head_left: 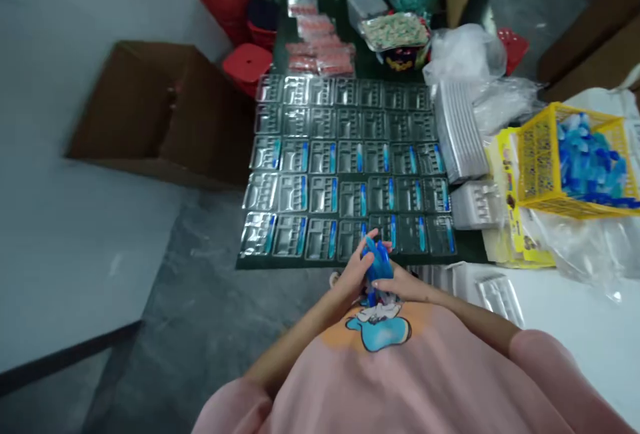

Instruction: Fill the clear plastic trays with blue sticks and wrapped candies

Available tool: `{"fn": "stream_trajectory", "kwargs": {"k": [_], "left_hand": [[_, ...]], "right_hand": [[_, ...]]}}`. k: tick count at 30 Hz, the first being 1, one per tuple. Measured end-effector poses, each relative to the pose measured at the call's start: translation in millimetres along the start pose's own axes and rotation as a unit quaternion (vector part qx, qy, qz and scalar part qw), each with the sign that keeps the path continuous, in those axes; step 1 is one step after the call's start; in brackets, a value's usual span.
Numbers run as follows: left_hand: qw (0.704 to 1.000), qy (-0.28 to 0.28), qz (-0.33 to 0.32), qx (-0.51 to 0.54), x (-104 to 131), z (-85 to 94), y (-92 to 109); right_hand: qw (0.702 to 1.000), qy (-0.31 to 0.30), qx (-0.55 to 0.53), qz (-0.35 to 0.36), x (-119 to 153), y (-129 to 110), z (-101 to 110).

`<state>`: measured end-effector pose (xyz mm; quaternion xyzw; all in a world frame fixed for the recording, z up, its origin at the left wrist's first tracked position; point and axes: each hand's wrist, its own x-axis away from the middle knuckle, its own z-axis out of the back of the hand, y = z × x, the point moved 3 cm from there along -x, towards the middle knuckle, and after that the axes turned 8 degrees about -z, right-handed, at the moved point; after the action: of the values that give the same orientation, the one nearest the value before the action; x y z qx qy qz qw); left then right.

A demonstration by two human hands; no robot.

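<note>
Close to my body, at the table's front edge, my left hand [356, 270] and my right hand [397, 283] are closed around a bunch of blue plastic pieces [379, 266]. Their exact kind is too blurred to tell. Rows of clear plastic blister trays [320, 194] cover the dark table beyond my hands. In the three nearer rows, each tray has one long blue piece [333, 195] in its right-hand slot. The two farther rows of trays [345, 124] show no blue pieces.
A yellow basket [537, 161] of blue pieces stands at right, beside stacked clear trays [460, 134]. Behind are pink packs [323, 54] and a container of pale green pieces [395, 33]. A cardboard box [210, 121] and red stool [247, 61] stand left of the table.
</note>
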<state>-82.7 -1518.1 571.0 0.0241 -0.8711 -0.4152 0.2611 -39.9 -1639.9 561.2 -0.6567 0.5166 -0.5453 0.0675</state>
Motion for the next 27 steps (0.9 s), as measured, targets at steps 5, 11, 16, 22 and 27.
{"fn": "stream_trajectory", "kwargs": {"k": [5,11,16,22,27], "left_hand": [[0.998,-0.028,0.053,0.024,51,39.2,-5],[0.994,0.057,0.091,0.015,116,94.7,9],[0.986,0.119,0.087,0.076,167,148.6,17],[0.980,0.118,0.115,0.112,208,204.7,20],[0.959,0.137,0.120,0.218,219,238.5,23]], "right_hand": [[0.991,0.022,0.128,0.039,-10,12,-48],[0.964,0.032,0.262,0.043,-16,34,-118],[0.957,0.055,0.286,0.016,-31,65,-168],[0.953,0.007,0.303,0.021,-59,88,-221],[0.931,0.028,0.359,0.064,-72,76,-251]]}}
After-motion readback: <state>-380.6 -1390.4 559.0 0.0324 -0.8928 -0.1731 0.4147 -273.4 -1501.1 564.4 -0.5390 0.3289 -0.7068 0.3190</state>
